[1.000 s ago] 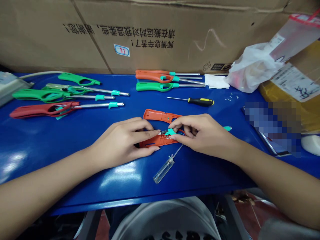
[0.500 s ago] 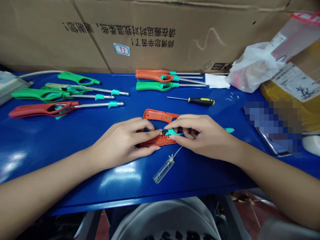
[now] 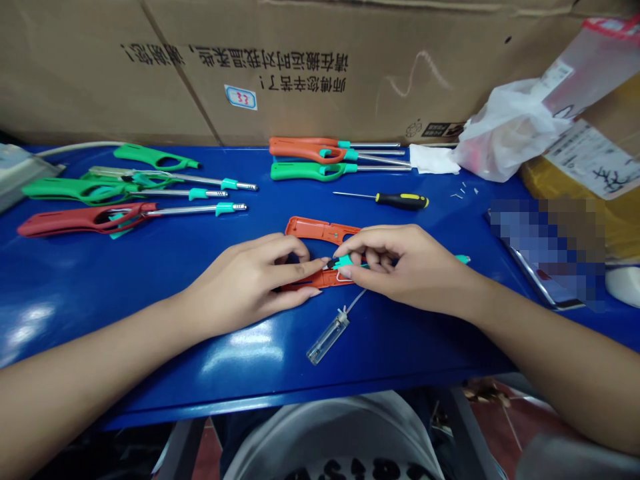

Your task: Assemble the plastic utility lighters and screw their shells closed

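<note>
My left hand [image 3: 257,273] is closed on an orange lighter shell half [image 3: 327,279], its index finger reaching a small black part [image 3: 333,263] above the shell. Thumb and index finger of my right hand [image 3: 400,263] pinch a teal trigger [image 3: 344,262] over the same shell, with a white wire beside it. Behind the hands lies the other orange shell half [image 3: 313,229]. A clear fuel tank [image 3: 327,337] rests on the table in front, its thin tube running up under my right hand. A teal tip [image 3: 465,259] shows past that hand.
Several opened green and red lighters [image 3: 100,217] lie at the left. Orange and green lighters [image 3: 305,171] lie at the back, near a screwdriver [image 3: 403,201] and small screws [image 3: 463,191]. A phone [image 3: 545,267] and plastic bag [image 3: 505,133] are at the right; a cardboard box [image 3: 300,40] stands behind.
My right hand has shifted slightly right with the teal trigger, and its fingers are curled a little differently. My left index finger has slid slightly right; the shell halves stay put.
</note>
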The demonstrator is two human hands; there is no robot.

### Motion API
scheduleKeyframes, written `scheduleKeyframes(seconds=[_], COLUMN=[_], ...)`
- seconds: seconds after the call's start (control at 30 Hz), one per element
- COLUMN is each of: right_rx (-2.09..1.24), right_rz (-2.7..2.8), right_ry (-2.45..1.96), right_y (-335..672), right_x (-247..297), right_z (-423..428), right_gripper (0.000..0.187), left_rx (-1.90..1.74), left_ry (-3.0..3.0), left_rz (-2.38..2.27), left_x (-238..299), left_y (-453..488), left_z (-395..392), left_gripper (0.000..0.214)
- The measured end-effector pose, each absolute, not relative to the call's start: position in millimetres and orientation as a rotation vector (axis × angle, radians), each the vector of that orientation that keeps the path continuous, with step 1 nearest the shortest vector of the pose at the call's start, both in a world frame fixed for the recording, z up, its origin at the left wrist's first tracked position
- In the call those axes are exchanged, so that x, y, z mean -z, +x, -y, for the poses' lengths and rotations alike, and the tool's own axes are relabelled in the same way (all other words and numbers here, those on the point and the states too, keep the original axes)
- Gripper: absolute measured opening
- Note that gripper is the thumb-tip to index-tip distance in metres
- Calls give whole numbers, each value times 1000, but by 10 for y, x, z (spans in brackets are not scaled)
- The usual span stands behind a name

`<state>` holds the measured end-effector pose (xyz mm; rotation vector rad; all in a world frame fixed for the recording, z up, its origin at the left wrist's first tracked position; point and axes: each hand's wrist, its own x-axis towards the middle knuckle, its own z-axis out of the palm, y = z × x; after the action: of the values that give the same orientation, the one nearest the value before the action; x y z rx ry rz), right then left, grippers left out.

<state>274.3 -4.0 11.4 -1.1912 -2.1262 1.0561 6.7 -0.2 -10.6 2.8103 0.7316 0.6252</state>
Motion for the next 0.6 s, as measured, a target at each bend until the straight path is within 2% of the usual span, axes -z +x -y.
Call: scheduleKeyframes(seconds=[0.3, 0.6], right_rx=[-1045, -868], right_rz=[2161, 2311], right_ry=[-1271, -1251], right_y=[2766, 2794], right_x=[-139, -165], right_z=[38, 46], right_gripper=[15, 13], left_rx=[-492, -434], left_ry=[2992, 3094], left_rz=[-730, -730], left_x=[86, 42], left_y=[83, 97], left_z=[21, 44], left_gripper=[37, 35])
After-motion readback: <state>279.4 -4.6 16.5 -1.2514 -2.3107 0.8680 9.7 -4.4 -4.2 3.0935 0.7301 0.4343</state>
